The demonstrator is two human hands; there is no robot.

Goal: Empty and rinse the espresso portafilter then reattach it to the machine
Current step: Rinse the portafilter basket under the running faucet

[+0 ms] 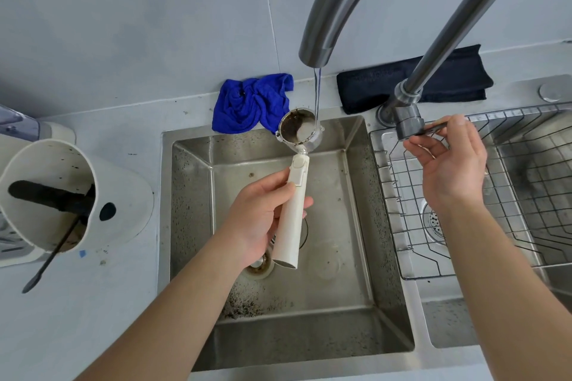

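While the left hand [263, 213] grips the white-handled steel portafilter [298, 133] under the curved grey tap's [315, 49] stream, right hand [448, 164] pinching the tap's lever [433, 128]: rinsing underway, grounds residue remaining, reattachment outstanding.

Faucet [334, 3] arch cut off at twelve o'clock; drain [260, 266] partly hidden behind portafilter [294, 195] handle; appliance [18, 133] at nine o'clock cropped, unidentifiable.
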